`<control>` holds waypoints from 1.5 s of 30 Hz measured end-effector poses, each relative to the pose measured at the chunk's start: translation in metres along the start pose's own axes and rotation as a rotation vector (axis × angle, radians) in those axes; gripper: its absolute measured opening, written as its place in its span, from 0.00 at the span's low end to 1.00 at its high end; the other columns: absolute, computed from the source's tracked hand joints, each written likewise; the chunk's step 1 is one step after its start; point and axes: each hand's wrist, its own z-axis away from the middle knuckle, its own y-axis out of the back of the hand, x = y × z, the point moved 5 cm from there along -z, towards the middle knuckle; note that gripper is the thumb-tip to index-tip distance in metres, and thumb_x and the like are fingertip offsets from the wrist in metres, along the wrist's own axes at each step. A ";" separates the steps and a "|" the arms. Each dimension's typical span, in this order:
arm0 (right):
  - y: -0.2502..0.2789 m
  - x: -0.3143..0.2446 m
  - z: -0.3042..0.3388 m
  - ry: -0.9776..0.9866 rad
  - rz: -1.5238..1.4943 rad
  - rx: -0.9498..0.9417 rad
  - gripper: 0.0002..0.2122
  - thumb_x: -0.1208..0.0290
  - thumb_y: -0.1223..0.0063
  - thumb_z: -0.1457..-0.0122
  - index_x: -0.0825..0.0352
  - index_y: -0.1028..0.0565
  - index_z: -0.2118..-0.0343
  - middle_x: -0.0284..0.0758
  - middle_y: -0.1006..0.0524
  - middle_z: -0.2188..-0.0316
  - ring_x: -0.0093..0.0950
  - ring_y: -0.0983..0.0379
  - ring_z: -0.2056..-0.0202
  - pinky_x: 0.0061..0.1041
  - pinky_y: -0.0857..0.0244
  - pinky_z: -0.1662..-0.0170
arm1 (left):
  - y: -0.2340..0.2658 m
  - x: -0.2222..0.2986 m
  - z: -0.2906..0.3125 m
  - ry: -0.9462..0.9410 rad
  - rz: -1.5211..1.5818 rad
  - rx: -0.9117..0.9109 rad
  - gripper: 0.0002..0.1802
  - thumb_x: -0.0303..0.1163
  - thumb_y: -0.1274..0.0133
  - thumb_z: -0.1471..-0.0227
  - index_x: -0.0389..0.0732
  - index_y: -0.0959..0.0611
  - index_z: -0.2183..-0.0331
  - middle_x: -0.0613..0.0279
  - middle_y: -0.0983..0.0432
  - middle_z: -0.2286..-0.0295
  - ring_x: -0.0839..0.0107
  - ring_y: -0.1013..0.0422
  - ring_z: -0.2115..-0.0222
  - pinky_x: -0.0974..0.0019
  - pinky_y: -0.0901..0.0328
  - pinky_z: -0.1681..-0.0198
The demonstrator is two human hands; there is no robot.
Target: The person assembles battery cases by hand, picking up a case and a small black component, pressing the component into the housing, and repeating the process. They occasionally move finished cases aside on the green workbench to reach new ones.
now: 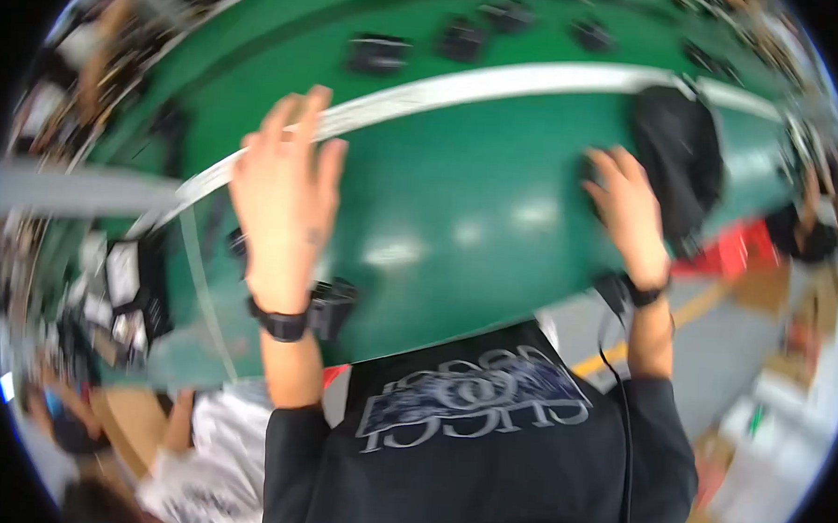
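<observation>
My left hand [282,195] is held over the left part of the green worktop [460,188]. Its fingers are stretched out and apart, with nothing in them. My right hand [629,203] is on the right side of the worktop, fingers bent around a small dark object [593,168]. Blur and the fingers hide what kind of thing that is. A black cloth-like bundle [678,151] lies just right of my right hand. Beside my left wrist, a black blocky object [333,304] rests near the worktop's front edge.
A white strip [502,82] borders the worktop's far side. Beyond it, several black pieces [379,54] lie on a green surface. A black tray [138,282] with white items is at left. Another person's white shirt [219,454] shows lower left. A red bin [742,249] stands right.
</observation>
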 end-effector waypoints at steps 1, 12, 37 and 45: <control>-0.002 0.004 0.007 0.000 0.005 -0.014 0.21 0.72 0.36 0.39 0.63 0.23 0.42 0.49 0.25 0.41 0.50 0.27 0.41 0.42 0.29 0.39 | 0.020 -0.014 0.017 0.023 -0.009 -0.018 0.31 0.42 0.34 0.44 0.54 0.20 0.40 0.55 0.24 0.46 0.55 0.24 0.52 0.47 0.33 0.49; 0.042 0.028 0.084 0.318 0.008 -0.146 0.22 0.65 0.46 0.30 0.67 0.31 0.37 0.49 0.15 0.59 0.49 0.17 0.61 0.43 0.23 0.57 | 0.087 0.019 0.191 0.314 -0.003 -0.169 0.37 0.45 0.26 0.56 0.56 0.20 0.44 0.54 0.26 0.52 0.54 0.28 0.51 0.47 0.39 0.47; 0.006 -0.061 -0.034 0.210 -0.357 -0.103 0.05 0.73 0.36 0.39 0.62 0.22 0.62 0.36 0.25 0.65 0.42 0.23 0.65 0.41 0.28 0.62 | -0.008 0.039 0.028 0.072 0.257 -0.166 0.21 0.29 0.34 0.46 0.46 0.17 0.50 0.61 0.22 0.54 0.54 0.26 0.53 0.55 0.33 0.53; 0.006 -0.078 -0.020 0.240 -0.416 -0.107 0.05 0.73 0.36 0.39 0.63 0.23 0.63 0.35 0.25 0.67 0.41 0.23 0.66 0.39 0.29 0.63 | 0.023 0.036 0.056 -0.060 0.339 -0.323 0.17 0.27 0.37 0.45 0.47 0.15 0.52 0.59 0.26 0.44 0.54 0.31 0.45 0.50 0.36 0.43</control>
